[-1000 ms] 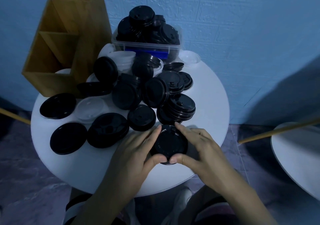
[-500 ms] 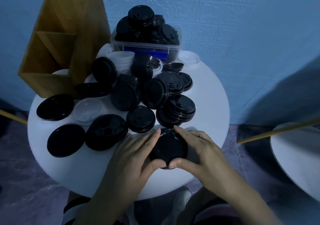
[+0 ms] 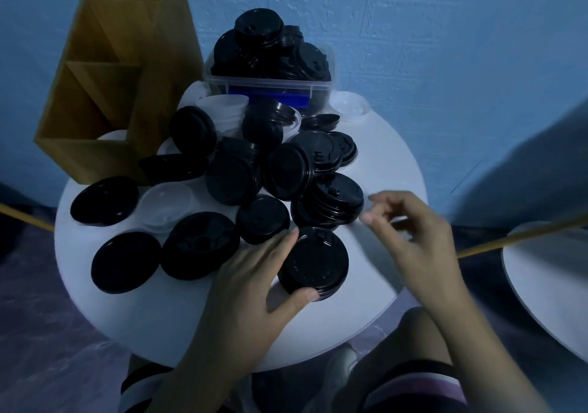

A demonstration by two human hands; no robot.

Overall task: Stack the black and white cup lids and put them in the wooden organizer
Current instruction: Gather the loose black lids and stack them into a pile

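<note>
Released by the right hand (image 3: 410,231), now lifted, loosely curled and empty, beside the neighbouring lid pile (image 3: 331,199). Gripped only by the left hand (image 3: 254,272): stack of black lids (image 3: 313,261) on the tabletop (image 3: 159,311). Probably fetching more; well apart from the wooden organizer (image 3: 105,94).

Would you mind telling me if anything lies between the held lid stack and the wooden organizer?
Yes: loose black lids and a clear lid lie on the table between the stack and the organizer.
</note>
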